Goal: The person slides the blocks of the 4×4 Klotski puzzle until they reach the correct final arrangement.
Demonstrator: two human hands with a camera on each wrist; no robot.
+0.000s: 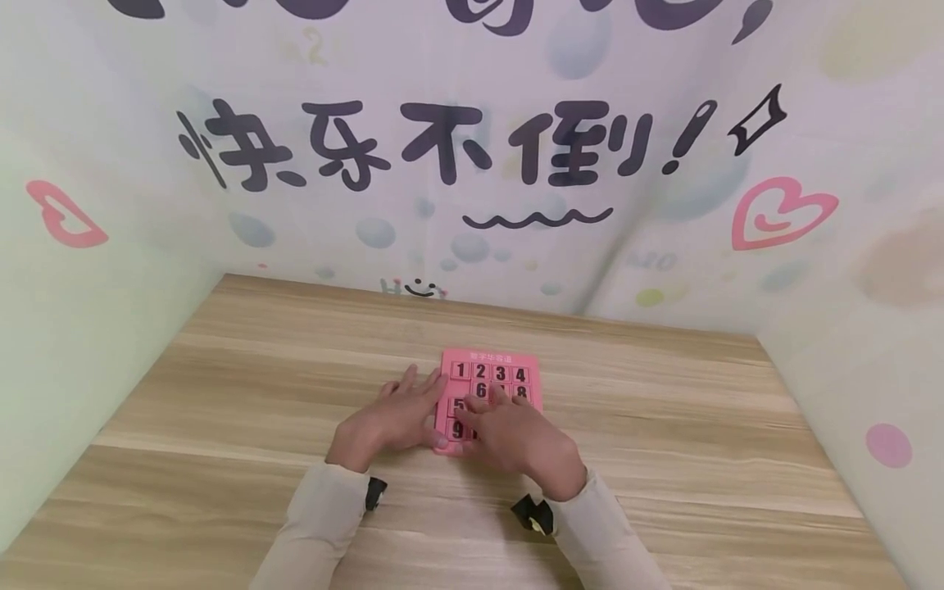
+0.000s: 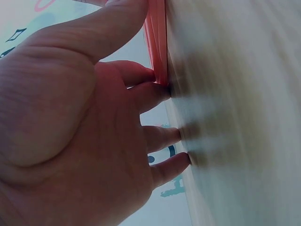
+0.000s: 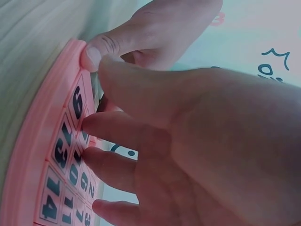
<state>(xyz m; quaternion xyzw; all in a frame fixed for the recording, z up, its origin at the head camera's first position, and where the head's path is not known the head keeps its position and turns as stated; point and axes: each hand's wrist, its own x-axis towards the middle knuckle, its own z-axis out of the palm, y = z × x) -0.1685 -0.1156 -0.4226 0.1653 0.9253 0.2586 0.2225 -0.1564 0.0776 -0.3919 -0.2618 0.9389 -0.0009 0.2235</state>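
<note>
A pink number slide puzzle (image 1: 527, 359) lies flat on the table, its black-numbered tiles set in a raised frame. The tile 1 (image 1: 460, 370) sits at the top left, with a gap below it and the tile 5 (image 1: 456, 405) under that gap. My left hand (image 1: 394, 416) holds the puzzle at its left side, thumb on the near left corner and a finger against the edge. Over the lower middle tiles, my right hand (image 1: 519, 433) touches the face with its fingertips, fingers fairly straight. It hides several tiles. In the right wrist view, the tile 14 (image 3: 50, 193) shows near the frame.
The wood-grain table (image 1: 258, 369) extends around the puzzle. Behind it hangs a white printed cloth (image 1: 413, 238) with dark lettering, and light walls close in the sides. A black strap (image 1: 534, 515) is at the right wrist, with another (image 1: 375, 494) at the left.
</note>
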